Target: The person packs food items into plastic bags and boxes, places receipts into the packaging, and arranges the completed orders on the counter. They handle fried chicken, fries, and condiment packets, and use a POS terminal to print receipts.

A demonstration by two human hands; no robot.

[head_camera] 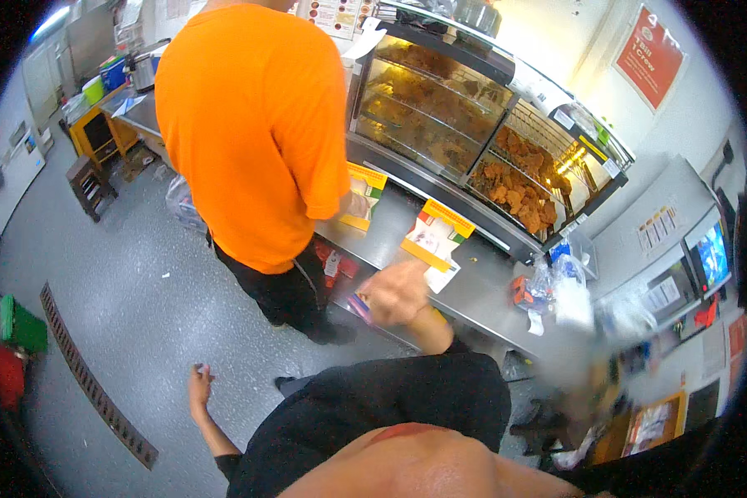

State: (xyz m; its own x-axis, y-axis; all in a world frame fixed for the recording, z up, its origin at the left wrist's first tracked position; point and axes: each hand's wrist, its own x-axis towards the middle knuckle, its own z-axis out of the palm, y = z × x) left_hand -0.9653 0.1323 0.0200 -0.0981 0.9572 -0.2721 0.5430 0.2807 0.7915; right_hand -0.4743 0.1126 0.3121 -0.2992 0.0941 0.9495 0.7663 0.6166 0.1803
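Note:
My right hand, blurred, is closed around a small purple-and-blue object at the front edge of the steel counter; most of that object is hidden. Just beyond this hand lies a printed packet with yellow bands, with a white paper slip partly under it. My left hand hangs above the speckled grey floor, fingers loosely bent and apart, nothing visible in it. Another similar packet lies by the forearm of a person in an orange T-shirt.
A glass-fronted warming cabinet with fried food stands along the counter's back. Clear plastic bags lie at its right. The person in orange stands close on my left. A wooden stool and a floor drain grate are farther left.

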